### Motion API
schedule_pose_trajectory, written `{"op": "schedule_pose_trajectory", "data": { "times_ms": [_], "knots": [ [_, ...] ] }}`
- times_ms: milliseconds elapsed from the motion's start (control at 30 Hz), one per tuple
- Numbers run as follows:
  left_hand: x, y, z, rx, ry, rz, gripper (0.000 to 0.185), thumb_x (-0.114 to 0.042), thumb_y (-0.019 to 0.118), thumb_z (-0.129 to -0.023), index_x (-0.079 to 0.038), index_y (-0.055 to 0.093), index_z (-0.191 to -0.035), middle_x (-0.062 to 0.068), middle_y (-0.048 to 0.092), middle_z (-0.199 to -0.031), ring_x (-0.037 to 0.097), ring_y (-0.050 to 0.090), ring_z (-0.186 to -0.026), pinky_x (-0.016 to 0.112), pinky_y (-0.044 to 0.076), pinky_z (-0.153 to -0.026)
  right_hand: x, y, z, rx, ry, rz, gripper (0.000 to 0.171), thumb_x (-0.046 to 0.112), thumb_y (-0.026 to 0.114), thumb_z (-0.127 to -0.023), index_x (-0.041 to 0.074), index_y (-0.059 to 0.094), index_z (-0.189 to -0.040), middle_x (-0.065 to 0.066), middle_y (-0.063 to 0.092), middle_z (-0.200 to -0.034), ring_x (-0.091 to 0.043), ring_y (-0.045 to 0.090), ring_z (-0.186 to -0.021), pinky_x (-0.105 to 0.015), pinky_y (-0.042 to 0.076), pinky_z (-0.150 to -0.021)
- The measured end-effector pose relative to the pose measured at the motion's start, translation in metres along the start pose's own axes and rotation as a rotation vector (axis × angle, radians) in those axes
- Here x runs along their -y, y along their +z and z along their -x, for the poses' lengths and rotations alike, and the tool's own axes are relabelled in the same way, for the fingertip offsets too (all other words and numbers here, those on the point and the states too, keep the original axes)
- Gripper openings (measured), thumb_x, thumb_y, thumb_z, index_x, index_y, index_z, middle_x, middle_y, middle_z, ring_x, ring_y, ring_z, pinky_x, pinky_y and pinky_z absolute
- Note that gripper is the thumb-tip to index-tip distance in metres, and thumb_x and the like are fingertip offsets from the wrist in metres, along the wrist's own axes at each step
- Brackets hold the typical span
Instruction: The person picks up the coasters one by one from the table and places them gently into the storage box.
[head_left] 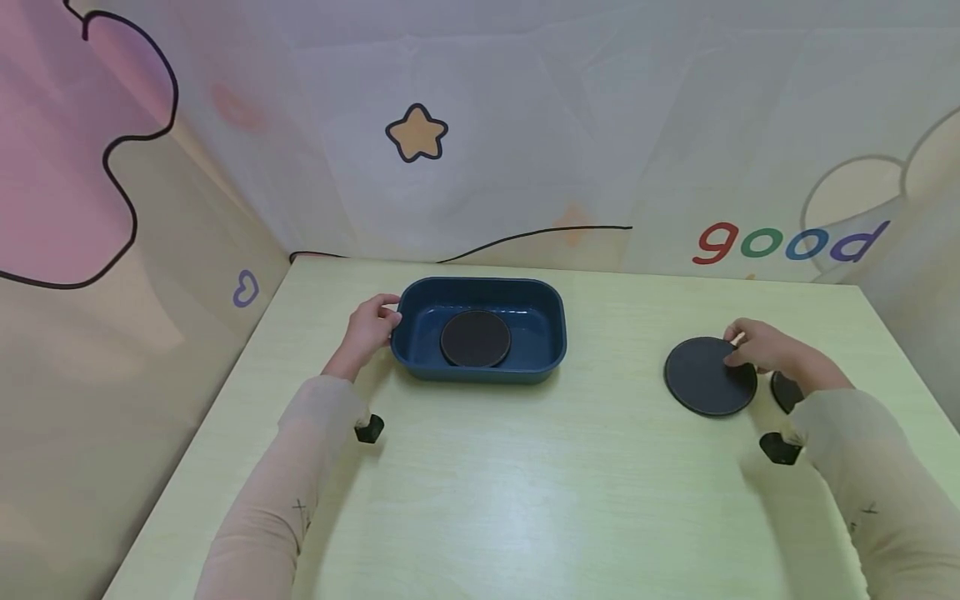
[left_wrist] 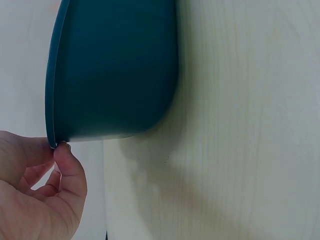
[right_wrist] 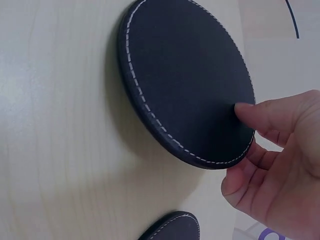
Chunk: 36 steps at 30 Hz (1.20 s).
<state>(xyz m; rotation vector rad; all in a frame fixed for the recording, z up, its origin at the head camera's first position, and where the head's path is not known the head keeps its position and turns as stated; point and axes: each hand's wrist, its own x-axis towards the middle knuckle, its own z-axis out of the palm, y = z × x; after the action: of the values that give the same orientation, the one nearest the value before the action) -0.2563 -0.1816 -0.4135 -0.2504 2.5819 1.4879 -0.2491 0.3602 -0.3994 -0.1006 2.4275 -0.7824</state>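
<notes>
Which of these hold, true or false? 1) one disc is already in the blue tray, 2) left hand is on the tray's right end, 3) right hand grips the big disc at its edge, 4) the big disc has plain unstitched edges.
1) A dark disc lies in the blue tray: true.
2) The left hand is on the tray's right end: false, it touches the left end's rim.
3) The right hand pinches the big disc at its edge: true.
4) The big disc has a plain edge: false, white stitching runs round its rim.

You see a dark teal-blue tray [head_left: 555, 321], black coasters [head_left: 705, 379] edged with white stitching, and a pale yellow wood-grain table [head_left: 480, 483].
</notes>
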Motion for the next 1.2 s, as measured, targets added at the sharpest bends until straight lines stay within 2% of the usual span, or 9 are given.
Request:
{"op": "schedule_pose_trajectory", "data": {
  "times_ms": [233,567,800,1000,1200],
  "knots": [
    [-0.001,0.0,0.001,0.004,-0.005,-0.006,0.035,-0.01,0.044,-0.092,-0.009,0.043,-0.127,0.013,0.05,-0.103,0.019,0.051,-0.077,0.022,0.049,-0.06,0.008,-0.005,0.006,0.019,-0.008,-0.007,0.03,0.004,0.041,-0.087,-0.007,0.031,-0.112,-0.031,0.033,-0.113,-0.037,0.041,-0.096,-0.031,0.045,-0.067],
    [-0.002,-0.001,0.001,0.005,-0.004,-0.006,0.036,-0.01,0.043,-0.092,-0.009,0.043,-0.128,0.014,0.05,-0.104,0.019,0.051,-0.078,0.025,0.051,-0.063,0.01,-0.01,0.01,0.077,-0.034,-0.06,0.03,0.007,0.042,-0.087,-0.002,0.031,-0.113,-0.029,0.035,-0.115,-0.033,0.043,-0.095,-0.032,0.045,-0.069],
    [0.0,-0.001,0.001,0.009,0.001,-0.02,0.035,-0.011,0.043,-0.092,-0.009,0.043,-0.127,0.013,0.05,-0.104,0.017,0.05,-0.076,0.023,0.049,-0.061,0.022,-0.013,0.016,0.097,-0.064,-0.187,0.028,0.006,0.047,-0.086,0.001,0.033,-0.11,-0.011,0.04,-0.091,-0.021,0.045,-0.081,-0.034,0.044,-0.067],
    [0.001,-0.001,0.0,0.0,0.01,-0.027,0.035,-0.011,0.044,-0.092,-0.009,0.044,-0.127,0.014,0.051,-0.104,0.017,0.05,-0.074,0.022,0.049,-0.06,0.035,-0.016,0.018,0.053,-0.123,-0.322,0.02,0.006,0.049,-0.087,0.007,0.037,-0.103,-0.002,0.041,-0.084,-0.016,0.048,-0.074,-0.033,0.045,-0.067],
    [0.0,-0.001,0.001,-0.007,0.01,-0.034,0.035,-0.011,0.045,-0.092,-0.009,0.044,-0.126,0.013,0.051,-0.103,0.016,0.05,-0.072,0.02,0.048,-0.058,0.051,-0.013,0.016,0.06,-0.192,-0.403,0.017,0.006,0.05,-0.087,0.012,0.04,-0.1,0.002,0.042,-0.082,-0.013,0.049,-0.071,-0.032,0.047,-0.065]
  ]
}}
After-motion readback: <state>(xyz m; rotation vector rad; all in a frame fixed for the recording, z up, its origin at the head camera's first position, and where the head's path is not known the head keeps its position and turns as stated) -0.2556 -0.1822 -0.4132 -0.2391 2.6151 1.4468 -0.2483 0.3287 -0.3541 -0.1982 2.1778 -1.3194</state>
